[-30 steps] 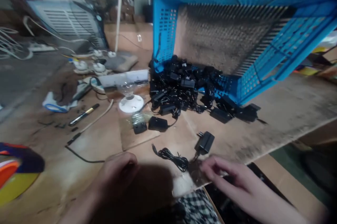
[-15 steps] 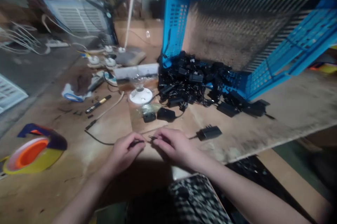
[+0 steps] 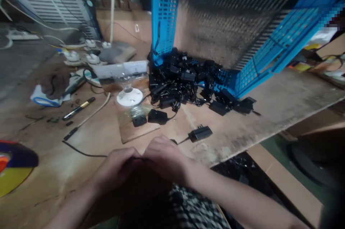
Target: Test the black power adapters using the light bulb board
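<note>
My left hand (image 3: 117, 169) and my right hand (image 3: 167, 159) meet at the front of the wooden workbench (image 3: 229, 139), fingers curled and pressed together. A black cable runs from a black power adapter (image 3: 199, 134) lying on the bench into my right hand's fingers. The stretch of cable between my hands is hidden. Beyond them, a heap of black adapters with tangled cords (image 3: 178, 83) spills from a tipped blue plastic crate (image 3: 164, 24). Nearer my hands, a single black adapter (image 3: 157, 116) lies on a wooden board (image 3: 129, 128).
A white lamp holder (image 3: 129, 97) and a white power strip (image 3: 121, 69) stand behind the board. To the left lie a marker pen (image 3: 78, 108), a cloth (image 3: 52, 82) and a yellow tape roll (image 3: 13, 166). The bench edge runs along the right.
My hands have closed together around the cable, which was visibly pinched between them earlier. The loose coil seen on the bench a second ago is gone, and the adapter now lies flat.
</note>
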Tool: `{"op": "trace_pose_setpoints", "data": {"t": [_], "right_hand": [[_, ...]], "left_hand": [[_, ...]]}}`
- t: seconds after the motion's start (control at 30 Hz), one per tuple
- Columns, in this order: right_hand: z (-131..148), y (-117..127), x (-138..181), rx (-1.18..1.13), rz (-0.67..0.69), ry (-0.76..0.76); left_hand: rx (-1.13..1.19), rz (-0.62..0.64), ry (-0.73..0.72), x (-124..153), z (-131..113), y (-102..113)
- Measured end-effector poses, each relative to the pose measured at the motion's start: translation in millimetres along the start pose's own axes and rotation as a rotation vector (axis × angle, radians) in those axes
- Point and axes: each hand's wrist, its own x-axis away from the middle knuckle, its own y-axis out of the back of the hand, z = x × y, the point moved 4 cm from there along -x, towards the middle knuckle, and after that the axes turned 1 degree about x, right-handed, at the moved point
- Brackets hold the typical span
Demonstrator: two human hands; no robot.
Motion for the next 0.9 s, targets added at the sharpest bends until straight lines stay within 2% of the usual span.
{"op": "trace_pose_setpoints", "data": {"t": [0.07,0.13,0.2,0.27,0.33,0.43,0.5,0.57,0.67,0.8,0.9], "right_hand": [[-10,34,25,0.013,-0.200,-0.102],[-29,74,59,0.137,-0.413,-0.344],[-52,102,92,0.283,-0.440,-0.617],[-70,111,115,0.371,-0.377,-0.795],[-82,102,126,0.395,-0.283,-0.888],[-92,70,127,0.345,-0.216,-0.970],[-98,52,124,0.248,-0.292,-1.012],[-105,39,119,0.154,-0.376,-1.031],[-114,34,106,0.093,-0.390,-0.951],[-121,33,80,-0.062,-0.268,-0.756],[-121,30,65,-0.214,-0.184,-0.733]], "left_hand": [[0.023,0.007,-0.048,2,-4,0],[0.060,-0.011,-0.093,3,-7,0],[0.067,-0.025,-0.107,3,-9,1],[0.042,-0.022,-0.085,2,-9,0],[0.020,-0.017,-0.074,1,-10,0],[-0.007,-0.031,-0.091,1,-14,2],[-0.016,-0.017,-0.099,0,-16,3],[0.001,0.054,-0.112,0,-19,1],[0.022,0.105,-0.129,0,-22,1],[-0.003,0.044,-0.127,1,-22,3],[-0.047,0.003,-0.108,2,-19,5]]}}
